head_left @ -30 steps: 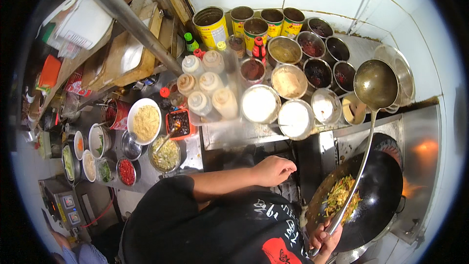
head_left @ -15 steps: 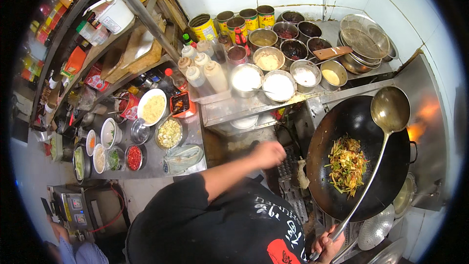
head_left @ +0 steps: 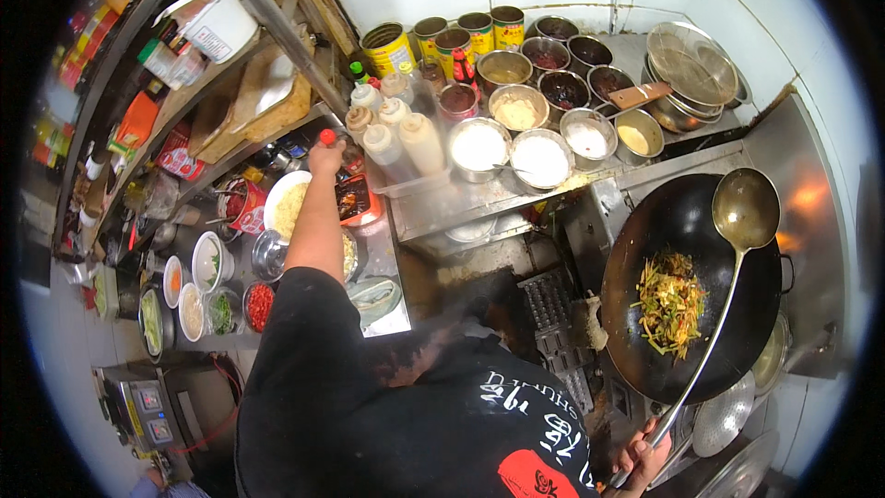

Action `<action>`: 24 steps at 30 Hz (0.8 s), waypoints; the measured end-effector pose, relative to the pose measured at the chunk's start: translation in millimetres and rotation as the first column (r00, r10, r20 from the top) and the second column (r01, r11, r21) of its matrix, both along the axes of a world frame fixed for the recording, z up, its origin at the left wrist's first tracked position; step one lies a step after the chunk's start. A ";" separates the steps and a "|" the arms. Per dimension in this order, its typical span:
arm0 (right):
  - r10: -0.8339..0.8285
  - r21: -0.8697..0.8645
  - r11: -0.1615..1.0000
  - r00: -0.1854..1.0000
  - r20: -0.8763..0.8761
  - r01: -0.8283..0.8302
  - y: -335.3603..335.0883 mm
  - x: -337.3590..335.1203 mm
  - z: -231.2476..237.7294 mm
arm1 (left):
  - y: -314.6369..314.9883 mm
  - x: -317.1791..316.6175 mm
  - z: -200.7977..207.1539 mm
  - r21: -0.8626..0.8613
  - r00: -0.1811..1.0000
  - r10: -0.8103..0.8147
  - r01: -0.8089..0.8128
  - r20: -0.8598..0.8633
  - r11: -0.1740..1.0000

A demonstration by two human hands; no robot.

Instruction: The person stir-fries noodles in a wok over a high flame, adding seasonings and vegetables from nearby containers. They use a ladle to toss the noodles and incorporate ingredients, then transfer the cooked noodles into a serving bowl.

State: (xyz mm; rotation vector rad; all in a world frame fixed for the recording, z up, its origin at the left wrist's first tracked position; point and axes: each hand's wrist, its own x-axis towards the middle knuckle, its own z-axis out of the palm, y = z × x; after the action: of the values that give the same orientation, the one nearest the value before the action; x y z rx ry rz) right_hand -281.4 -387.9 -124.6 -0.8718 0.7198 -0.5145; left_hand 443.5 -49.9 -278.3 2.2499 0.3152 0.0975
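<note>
My left arm stretches over the prep counter, and my left hand (head_left: 324,159) is closed round a red-capped bottle (head_left: 327,136) standing behind the bowls. Most of that bottle is hidden by the fingers. Low on the right, my right hand (head_left: 643,457) grips the long handle of a ladle (head_left: 746,209). Its bowl hangs over the far right rim of a black wok (head_left: 636,350). Inside the wok lies a heap of cooked shredded vegetables (head_left: 671,302), apart from the ladle.
Squeeze bottles (head_left: 419,143) and metal pots of seasonings (head_left: 479,145) line the ledge. Strainers (head_left: 691,65) stack at the back right. Cut ingredients, such as chopped red pepper (head_left: 259,305), sit in bowls on the left counter. A perforated skimmer (head_left: 725,415) rests beside the wok.
My left hand has swung from near the stove to the far left and taken hold of the red-capped bottle. My right hand keeps the ladle above the wok's rim.
</note>
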 end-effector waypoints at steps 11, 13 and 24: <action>-0.226 0.069 0.972 0.974 -0.017 0.227 41.0 6.0 6.9 | -110.6 -98.4 201.7 0.143 0.613 -0.553 0.587 0.564 0.797; -0.259 0.056 0.964 0.966 -0.002 0.259 47.6 0.2 7.4 | -175.4 -144.6 239.5 0.098 0.442 -0.725 0.816 0.528 0.569; -0.393 -0.003 0.918 0.913 0.107 0.396 81.3 -45.7 -13.1 | -474.9 -447.1 201.9 0.740 -0.429 -0.711 0.133 -0.557 -0.659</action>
State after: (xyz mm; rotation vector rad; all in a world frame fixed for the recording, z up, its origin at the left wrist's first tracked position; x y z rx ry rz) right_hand -327.2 -306.6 -137.7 -0.7158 0.7982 -0.9260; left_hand -3.6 -524.8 -76.4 1.9360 -3.0450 0.0729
